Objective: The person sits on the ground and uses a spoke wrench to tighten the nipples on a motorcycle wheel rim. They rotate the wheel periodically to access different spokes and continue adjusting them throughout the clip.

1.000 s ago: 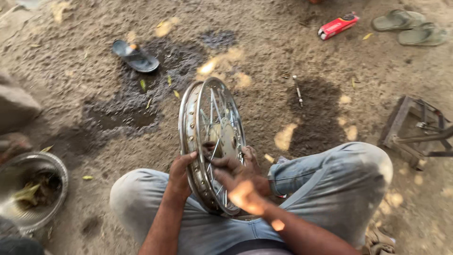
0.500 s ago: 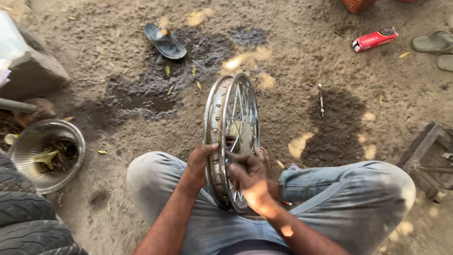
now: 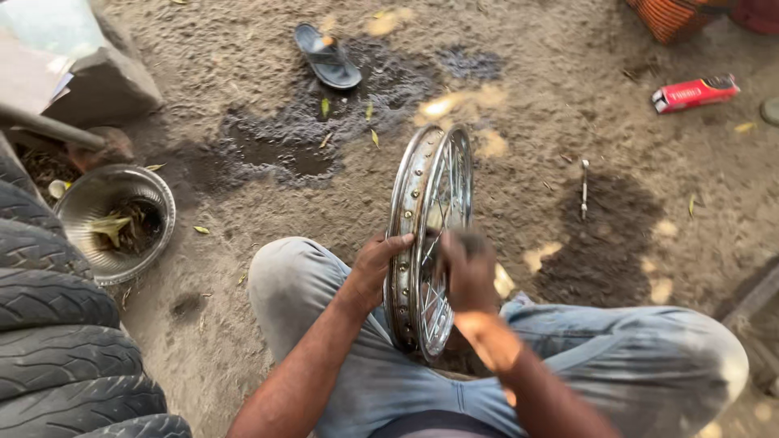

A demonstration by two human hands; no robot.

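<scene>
A shiny metal spoked wheel rim [image 3: 415, 195] stands upright on edge between my knees, on sandy ground. My left hand [image 3: 375, 268] grips the rim's left side, thumb over the edge. My right hand [image 3: 467, 269] is on the right side at the spokes, fingers curled; it is blurred, and I cannot tell if it holds a small tool. My legs are in grey-blue trousers [image 3: 617, 365].
Stacked black tyres [image 3: 57, 341] fill the lower left. A metal bowl [image 3: 158, 207] with leaves sits beside them. A dark sandal [image 3: 326, 55] lies by a wet patch, a thin metal tool [image 3: 584, 188] right of the rim, a red box [image 3: 695, 92] far right.
The view has shifted right and down, so the rim sits more central and the tyres show at left. My right hand has moved up along the spokes; my left hand stays on the rim.
</scene>
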